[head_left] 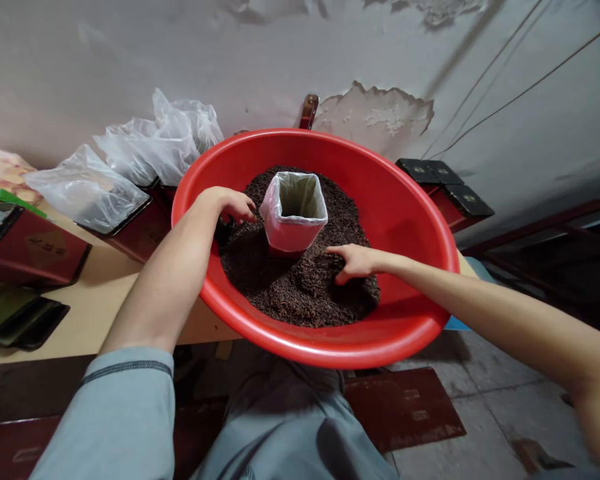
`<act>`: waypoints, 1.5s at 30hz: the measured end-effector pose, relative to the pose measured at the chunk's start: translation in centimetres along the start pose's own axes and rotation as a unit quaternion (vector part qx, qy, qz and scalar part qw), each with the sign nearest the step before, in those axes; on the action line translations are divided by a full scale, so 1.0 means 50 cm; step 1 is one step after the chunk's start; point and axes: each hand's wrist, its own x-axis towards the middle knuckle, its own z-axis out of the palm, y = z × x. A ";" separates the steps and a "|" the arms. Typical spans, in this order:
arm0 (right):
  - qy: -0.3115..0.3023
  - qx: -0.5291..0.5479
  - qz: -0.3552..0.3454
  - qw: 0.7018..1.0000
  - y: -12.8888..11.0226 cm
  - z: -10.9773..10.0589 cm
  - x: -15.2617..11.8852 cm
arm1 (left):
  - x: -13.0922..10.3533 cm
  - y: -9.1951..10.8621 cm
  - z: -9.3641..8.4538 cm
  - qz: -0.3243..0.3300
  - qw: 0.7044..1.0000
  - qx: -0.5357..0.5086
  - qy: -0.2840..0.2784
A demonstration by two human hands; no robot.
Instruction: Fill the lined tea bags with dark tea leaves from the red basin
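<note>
Red basin [325,353], one container [294,235], two hands [236,205] [355,260]

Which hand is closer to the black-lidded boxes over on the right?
Right. The right hand is in the red tub, on the side nearer the black-lidded boxes; the left hand is farther off, left of the plastic-lined box.

Red basin [405,220], seemingly dark-brown grains [300,300]

short grey-blue sleeve [115,420], dark stitched seam [135,365], bare fingers [336,250], creased grey-blue clothing [300,433]
</note>
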 end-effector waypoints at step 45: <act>0.091 0.029 -0.034 0.995 -0.043 -0.250 0.065 | -0.032 -0.020 -0.015 -0.031 0.998 -0.046 0.020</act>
